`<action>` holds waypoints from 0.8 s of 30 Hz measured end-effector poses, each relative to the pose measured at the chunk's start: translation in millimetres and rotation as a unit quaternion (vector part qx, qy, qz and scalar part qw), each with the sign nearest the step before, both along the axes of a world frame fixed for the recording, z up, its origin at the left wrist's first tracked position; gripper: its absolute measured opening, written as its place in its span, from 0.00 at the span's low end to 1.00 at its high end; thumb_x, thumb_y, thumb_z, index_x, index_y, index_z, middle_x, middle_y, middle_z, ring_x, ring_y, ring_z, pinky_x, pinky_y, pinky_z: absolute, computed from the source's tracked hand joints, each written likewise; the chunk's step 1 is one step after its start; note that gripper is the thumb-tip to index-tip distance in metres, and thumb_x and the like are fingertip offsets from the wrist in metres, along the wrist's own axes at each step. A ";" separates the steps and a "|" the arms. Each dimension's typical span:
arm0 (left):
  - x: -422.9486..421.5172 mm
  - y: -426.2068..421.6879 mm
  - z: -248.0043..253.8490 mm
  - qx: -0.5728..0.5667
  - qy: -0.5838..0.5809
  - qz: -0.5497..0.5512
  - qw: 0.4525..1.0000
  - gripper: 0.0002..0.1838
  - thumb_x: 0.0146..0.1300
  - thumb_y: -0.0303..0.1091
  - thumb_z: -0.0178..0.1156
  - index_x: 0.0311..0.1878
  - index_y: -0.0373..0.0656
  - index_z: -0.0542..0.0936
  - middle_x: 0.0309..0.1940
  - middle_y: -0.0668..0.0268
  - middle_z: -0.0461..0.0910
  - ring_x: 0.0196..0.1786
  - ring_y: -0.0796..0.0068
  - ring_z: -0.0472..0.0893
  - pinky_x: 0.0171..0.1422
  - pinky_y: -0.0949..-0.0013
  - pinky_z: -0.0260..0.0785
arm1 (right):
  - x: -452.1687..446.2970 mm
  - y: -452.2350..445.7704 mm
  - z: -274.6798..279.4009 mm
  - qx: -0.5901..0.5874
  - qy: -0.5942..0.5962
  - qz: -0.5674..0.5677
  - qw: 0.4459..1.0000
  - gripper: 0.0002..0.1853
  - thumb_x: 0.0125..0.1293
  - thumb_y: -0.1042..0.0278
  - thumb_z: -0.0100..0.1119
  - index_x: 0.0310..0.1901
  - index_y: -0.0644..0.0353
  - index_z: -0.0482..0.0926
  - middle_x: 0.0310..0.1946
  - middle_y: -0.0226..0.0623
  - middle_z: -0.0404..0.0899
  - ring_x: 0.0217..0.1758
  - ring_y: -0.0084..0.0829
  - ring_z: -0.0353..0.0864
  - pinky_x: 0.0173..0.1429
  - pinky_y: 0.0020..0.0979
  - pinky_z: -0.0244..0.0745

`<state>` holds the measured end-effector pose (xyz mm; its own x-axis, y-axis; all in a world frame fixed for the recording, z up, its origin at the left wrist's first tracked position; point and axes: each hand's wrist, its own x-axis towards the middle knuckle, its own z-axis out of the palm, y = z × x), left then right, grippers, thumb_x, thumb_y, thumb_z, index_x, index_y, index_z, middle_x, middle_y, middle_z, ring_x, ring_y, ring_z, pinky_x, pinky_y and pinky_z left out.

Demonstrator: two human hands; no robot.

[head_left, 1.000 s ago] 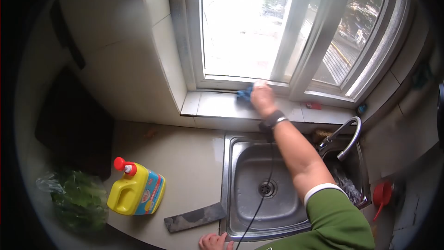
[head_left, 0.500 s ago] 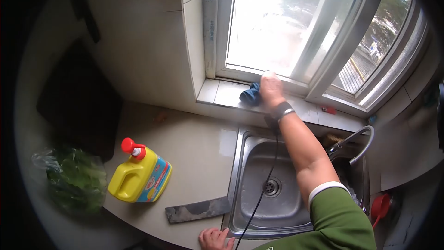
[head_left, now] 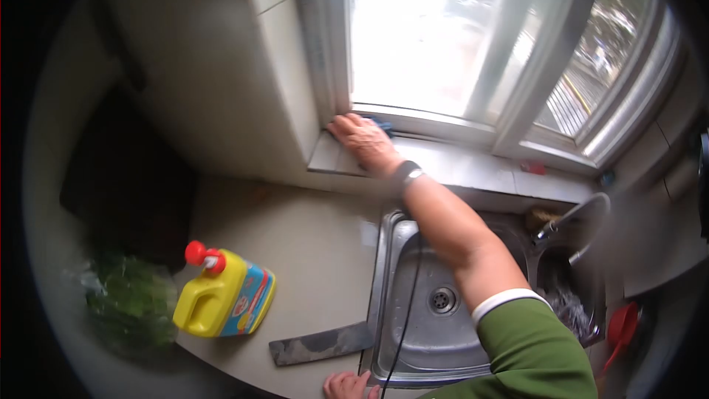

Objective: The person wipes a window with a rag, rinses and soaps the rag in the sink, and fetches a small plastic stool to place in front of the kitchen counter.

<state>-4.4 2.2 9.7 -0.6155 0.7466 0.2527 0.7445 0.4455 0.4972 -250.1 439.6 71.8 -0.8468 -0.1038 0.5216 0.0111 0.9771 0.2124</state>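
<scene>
My right hand is at the left end of the white-tiled window sill, pressed down on a blue cloth that is mostly hidden under it, beside the window frame. A dark band circles that wrist, and a thin black cable hangs from it across the sink. Only the fingers of my left hand show at the bottom edge, resting on the counter by the sink's near left corner, spread a little and holding nothing. Close above them lies a dark flat strip.
The metal sink has a curved faucet at its right. A yellow jug with a red pump stands on the counter, with bagged greens farther left. A red scoop hangs at the right.
My right hand has moved left along the sill with the blue cloth, into the corner by the wall. My left hand stays at the counter's edge. The camera view has shifted somewhat.
</scene>
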 end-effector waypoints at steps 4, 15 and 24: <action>-0.8 0.6 -5.1 0.000 0.006 -0.027 1.000 0.17 0.55 0.35 0.60 0.49 0.42 0.80 0.37 0.60 0.76 0.50 0.56 0.71 0.60 0.49 0.58 | -15.5 -4.0 3.9 0.007 -0.105 -0.126 0.986 0.10 0.56 0.71 0.54 0.39 0.52 0.81 0.47 0.30 0.69 0.59 0.33 0.65 0.55 0.39 0.67; -2.0 -3.2 0.2 0.013 -0.011 0.006 1.000 0.18 0.53 0.37 0.63 0.47 0.45 0.80 0.37 0.64 0.76 0.49 0.59 0.72 0.59 0.50 0.58 | 67.1 33.2 1.2 -0.120 -0.050 -0.268 0.955 0.08 0.58 0.73 0.53 0.37 0.58 0.81 0.50 0.44 0.71 0.56 0.47 0.70 0.49 0.43 0.77; -1.7 -7.6 -2.0 0.022 -0.027 0.017 0.999 0.17 0.54 0.36 0.61 0.48 0.43 0.80 0.38 0.62 0.76 0.52 0.59 0.72 0.60 0.50 0.59 | -23.5 -8.1 90.6 -0.100 0.292 -0.094 0.947 0.19 0.53 0.83 0.53 0.49 0.64 0.77 0.40 0.46 0.70 0.45 0.44 0.71 0.49 0.38 0.74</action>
